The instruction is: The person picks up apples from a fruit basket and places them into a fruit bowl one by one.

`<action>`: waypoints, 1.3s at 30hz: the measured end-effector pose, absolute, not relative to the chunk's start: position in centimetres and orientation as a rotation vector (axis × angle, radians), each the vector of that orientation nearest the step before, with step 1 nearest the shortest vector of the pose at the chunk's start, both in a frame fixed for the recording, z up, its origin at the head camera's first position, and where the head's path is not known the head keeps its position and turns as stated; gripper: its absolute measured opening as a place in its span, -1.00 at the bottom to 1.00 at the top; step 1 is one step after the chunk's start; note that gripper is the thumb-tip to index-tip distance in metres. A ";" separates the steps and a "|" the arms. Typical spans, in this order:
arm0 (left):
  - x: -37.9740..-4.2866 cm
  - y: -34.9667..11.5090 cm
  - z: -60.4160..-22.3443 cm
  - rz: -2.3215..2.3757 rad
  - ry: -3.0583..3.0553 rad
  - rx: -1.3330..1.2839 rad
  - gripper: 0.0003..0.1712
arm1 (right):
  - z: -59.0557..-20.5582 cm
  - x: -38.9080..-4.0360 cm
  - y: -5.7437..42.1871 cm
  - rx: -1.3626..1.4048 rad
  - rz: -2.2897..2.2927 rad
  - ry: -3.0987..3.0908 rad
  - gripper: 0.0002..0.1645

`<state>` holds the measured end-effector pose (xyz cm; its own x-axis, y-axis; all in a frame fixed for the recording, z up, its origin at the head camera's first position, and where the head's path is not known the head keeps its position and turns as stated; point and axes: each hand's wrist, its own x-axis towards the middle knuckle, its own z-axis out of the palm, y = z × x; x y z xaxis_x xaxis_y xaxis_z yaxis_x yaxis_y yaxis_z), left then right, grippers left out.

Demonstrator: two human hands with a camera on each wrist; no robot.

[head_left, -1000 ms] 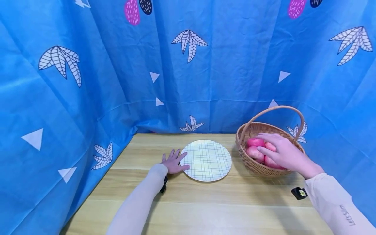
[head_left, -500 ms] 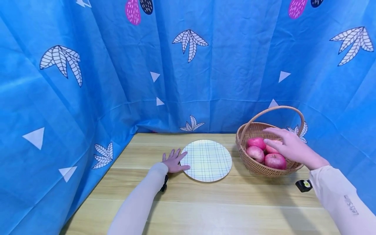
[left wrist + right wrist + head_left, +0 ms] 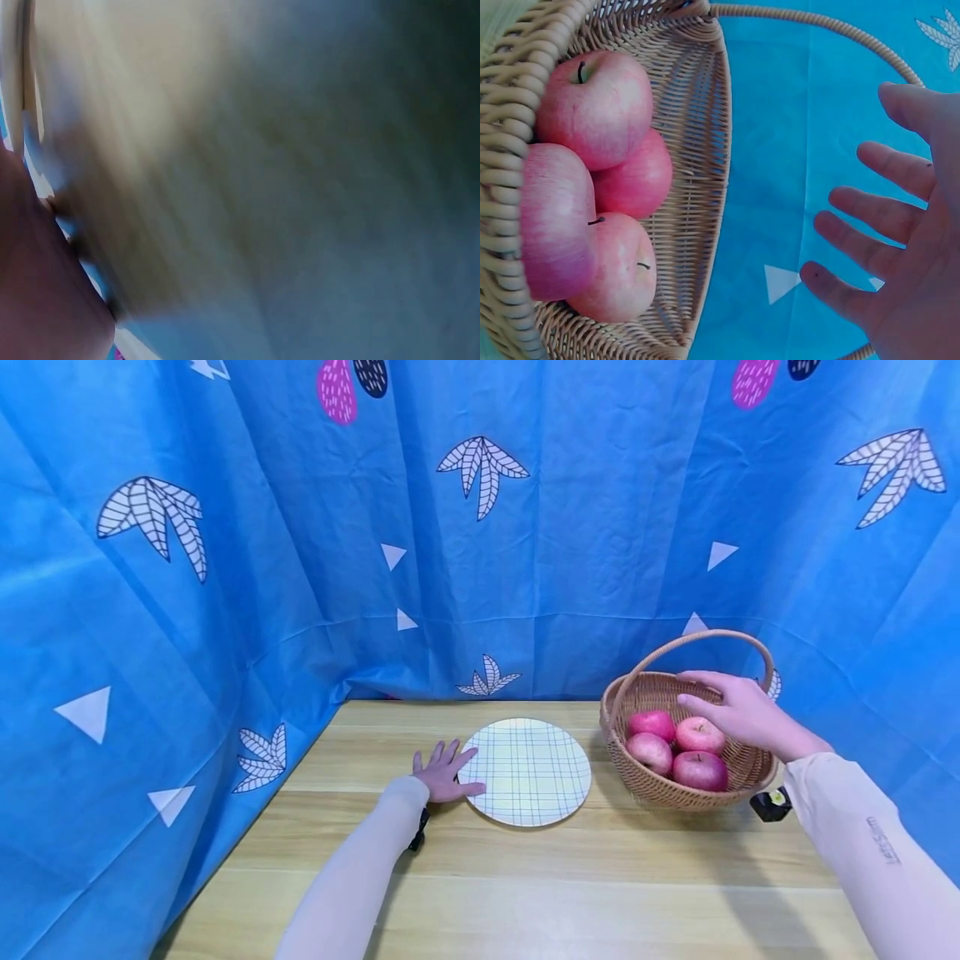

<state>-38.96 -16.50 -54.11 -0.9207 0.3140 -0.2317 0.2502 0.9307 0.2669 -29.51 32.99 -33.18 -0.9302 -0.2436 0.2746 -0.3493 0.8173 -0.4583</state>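
A wicker basket (image 3: 652,789) with an arched handle stands at the right of the table and holds several red-pink apples (image 3: 700,771). Over its right side hovers my right hand (image 3: 738,706), fingers spread and nothing in them. The right wrist view shows this hand (image 3: 900,225) apart from the apples (image 3: 596,109), with bare space between. My left hand (image 3: 444,777) lies with fingers spread at the left rim of a round, pale checked plate (image 3: 528,772), thumb and index fingertip over its edge. The left wrist view is mostly blurred tabletop, with part of the hand (image 3: 45,277) at its left.
The wooden table (image 3: 525,902) reaches back to a blue patterned curtain (image 3: 585,527), which hangs behind it and along both sides. The basket's handle (image 3: 708,633) arches above the apples, near the right hand.
My right hand has drawn back from low over the apples to the basket's right side, leaving all the apples visible. The left hand and plate stay put.
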 end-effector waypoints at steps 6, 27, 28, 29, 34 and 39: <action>-39.0 -16.5 -54.5 0.321 2.847 0.420 0.27 | -32.9 -30.5 33.1 0.463 0.798 -2.779 -0.35; -39.0 -16.5 -54.5 0.291 2.845 0.390 0.26 | -34.4 -33.8 34.1 0.310 0.991 -2.741 -0.34; -39.0 -16.5 -54.5 0.295 2.847 0.391 0.25 | -34.5 -34.0 34.1 0.301 1.004 -2.738 -0.33; -38.9 -16.5 -54.5 0.298 2.851 0.394 0.25 | -34.7 -34.2 34.1 0.289 1.019 -2.738 -0.33; -38.8 -16.4 -54.4 0.287 2.855 0.399 0.24 | -35.4 -35.1 34.4 0.222 1.144 -2.732 -0.24; -38.6 -16.2 -54.0 0.291 2.844 0.413 0.24 | -36.2 -35.4 34.8 0.126 1.229 -2.741 -0.13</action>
